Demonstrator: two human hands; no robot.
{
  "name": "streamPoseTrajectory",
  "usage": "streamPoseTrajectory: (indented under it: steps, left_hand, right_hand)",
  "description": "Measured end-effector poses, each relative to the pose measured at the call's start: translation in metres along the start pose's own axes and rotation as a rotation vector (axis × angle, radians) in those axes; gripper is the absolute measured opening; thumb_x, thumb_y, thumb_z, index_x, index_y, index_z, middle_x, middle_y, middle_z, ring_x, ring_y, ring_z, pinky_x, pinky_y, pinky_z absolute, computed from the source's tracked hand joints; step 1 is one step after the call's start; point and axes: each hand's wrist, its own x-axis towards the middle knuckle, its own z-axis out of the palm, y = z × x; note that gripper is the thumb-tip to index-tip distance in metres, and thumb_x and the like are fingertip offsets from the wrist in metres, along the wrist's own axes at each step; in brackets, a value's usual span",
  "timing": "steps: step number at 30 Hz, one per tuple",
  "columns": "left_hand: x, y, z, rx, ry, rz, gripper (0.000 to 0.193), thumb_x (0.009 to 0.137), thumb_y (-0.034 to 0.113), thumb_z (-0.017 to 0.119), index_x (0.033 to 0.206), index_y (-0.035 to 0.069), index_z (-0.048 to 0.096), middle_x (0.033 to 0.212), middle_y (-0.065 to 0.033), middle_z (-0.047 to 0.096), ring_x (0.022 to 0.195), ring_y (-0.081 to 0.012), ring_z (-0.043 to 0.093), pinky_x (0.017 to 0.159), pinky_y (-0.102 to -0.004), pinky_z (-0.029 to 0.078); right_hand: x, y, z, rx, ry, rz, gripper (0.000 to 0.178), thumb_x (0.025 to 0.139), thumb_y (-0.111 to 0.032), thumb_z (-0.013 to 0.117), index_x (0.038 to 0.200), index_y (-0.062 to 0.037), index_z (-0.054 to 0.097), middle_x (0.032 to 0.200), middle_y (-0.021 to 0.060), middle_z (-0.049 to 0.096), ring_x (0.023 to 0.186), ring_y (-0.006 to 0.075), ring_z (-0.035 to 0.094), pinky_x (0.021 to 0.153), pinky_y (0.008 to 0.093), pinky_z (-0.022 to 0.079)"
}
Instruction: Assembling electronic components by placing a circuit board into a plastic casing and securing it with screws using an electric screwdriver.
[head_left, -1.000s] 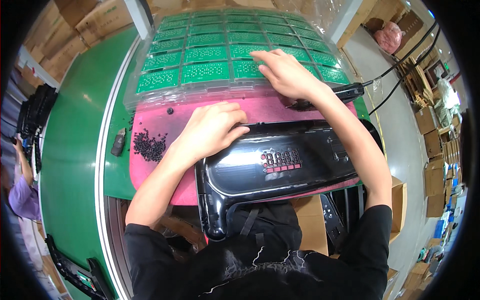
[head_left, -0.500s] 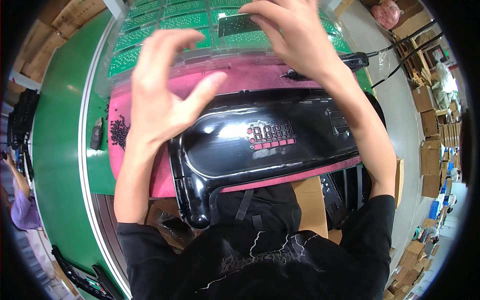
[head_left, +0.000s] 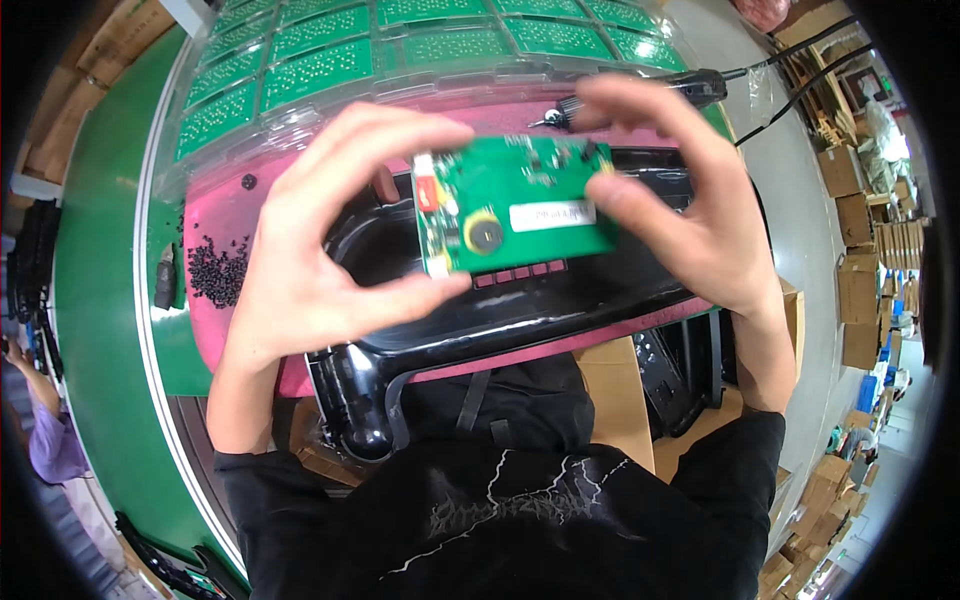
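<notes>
A green circuit board (head_left: pixel 550 180) is held over a glossy black plastic housing (head_left: pixel 500 330), its component side facing up with a white label and a round buzzer-like part. My left hand (head_left: pixel 300 240) grips the board's left end, thumb at the lower edge and fingers at the upper. At the right end, the thumb of my right hand (head_left: pixel 705 210) lies against the board, while its fingers are spread above and blurred. Below the board, a row of small rectangular cutouts shows in the housing, which rests on a pink mat (head_left: pixel 215 345).
Clear plastic trays of green boards (head_left: pixel 320 70) stand at the back. A corded power screwdriver (head_left: pixel 690 90) lies behind my right hand. Small black screws (head_left: pixel 218 272) are heaped on the mat's left, near a dark-handled tool (head_left: pixel 165 278). A person's purple sleeve (head_left: pixel 60 440) shows far left.
The board has come from the trays toward me, over the housing, and its component side now shows. My left hand has taken hold of it; my right fingers have spread away.
</notes>
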Motion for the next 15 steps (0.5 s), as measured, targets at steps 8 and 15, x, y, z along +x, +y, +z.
streamPoseTrajectory:
  steps: [8,15]
  left_hand:
    - [-0.009,0.002,0.021,0.225,-0.306,0.025,0.071,0.058,0.013,0.081,0.124,0.0,0.06,0.113,-0.0165,0.063,0.102,-0.034,0.062,0.09,-0.0412,0.05]
    - [-0.01,-0.003,0.02,0.196,-0.337,0.01,0.066,0.055,0.014,0.084,0.116,-0.001,0.064,0.102,-0.0133,0.066,0.091,-0.0311,0.065,0.082,-0.039,0.053]
  right_hand:
    - [-0.058,-0.002,0.013,0.42,-0.138,0.545,0.014,0.084,-0.001,0.056,0.094,0.0042,0.065,0.06,0.004,0.059,0.057,0.0085,0.056,0.057,0.0259,0.045]
    - [-0.062,0.014,0.015,0.393,-0.248,0.215,0.056,0.066,-0.015,0.088,0.113,-0.0024,0.061,0.087,0.0067,0.063,0.079,0.017,0.061,0.072,0.0288,0.048]
